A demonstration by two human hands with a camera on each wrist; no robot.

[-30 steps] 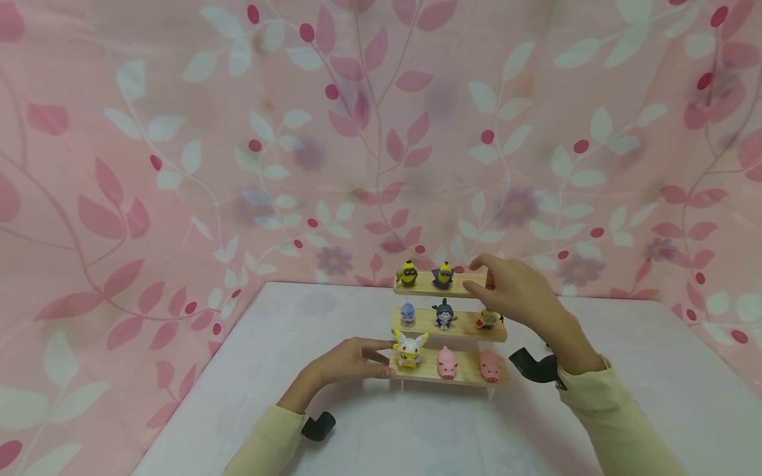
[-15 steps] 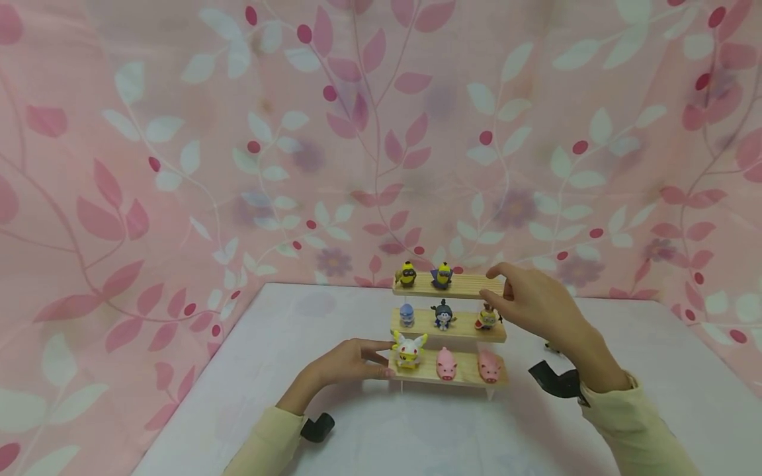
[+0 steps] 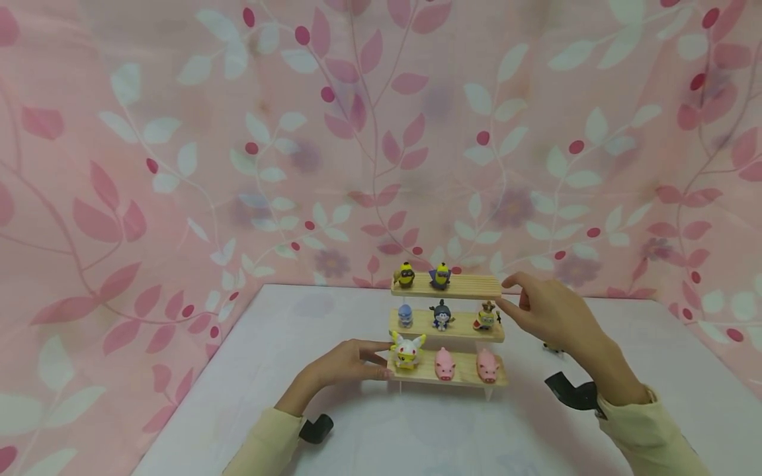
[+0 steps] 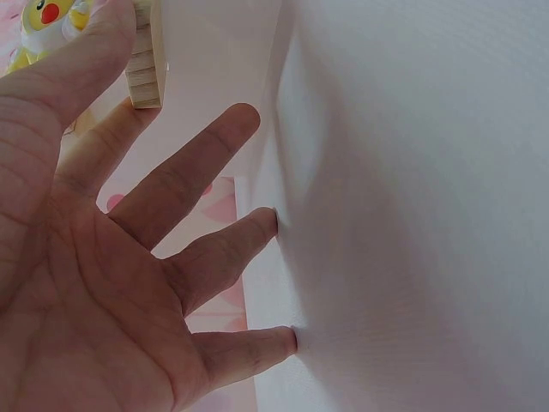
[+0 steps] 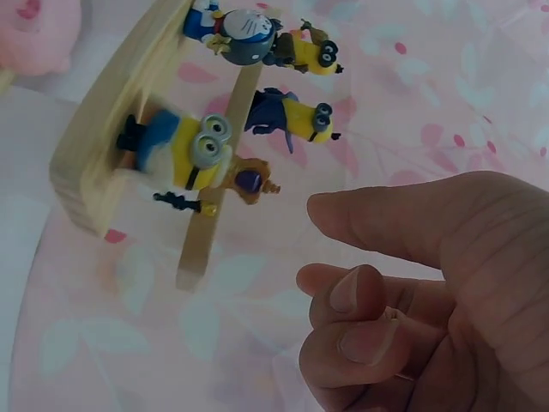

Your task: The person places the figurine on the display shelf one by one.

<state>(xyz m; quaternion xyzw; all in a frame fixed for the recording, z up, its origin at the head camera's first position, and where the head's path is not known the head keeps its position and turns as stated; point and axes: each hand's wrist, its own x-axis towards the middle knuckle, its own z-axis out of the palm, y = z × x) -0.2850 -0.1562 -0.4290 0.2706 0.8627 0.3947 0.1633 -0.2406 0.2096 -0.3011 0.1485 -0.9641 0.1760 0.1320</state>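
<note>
A three-tier wooden display shelf (image 3: 476,284) stands on the table. My left hand (image 3: 345,360) pinches the left end of its bottom tier between thumb and index finger, the other fingers spread towards the tabletop. Beside the right end of the top tier, my right hand (image 3: 550,314) holds nothing, thumb apart from loosely curled fingers. Two minion figures, one (image 3: 406,276) and another (image 3: 440,276), occupy the top tier. The middle one bears a blue figure (image 3: 405,316), a dark-hatted figure (image 3: 442,317) and a crowned minion (image 5: 184,150). Below are a white-and-yellow figure (image 3: 407,354) and two pink pigs (image 3: 444,365).
Partly hidden by my right wrist, a small dark figure (image 3: 552,347) lies on the white-covered table (image 3: 357,436). A pink floral cloth (image 3: 333,198) hangs behind the table. Black devices (image 3: 317,430) are strapped to both wrists.
My right hand has drawn back to the right from over the top tier, uncovering its right end and the crowned minion. My left hand stays at the bottom tier.
</note>
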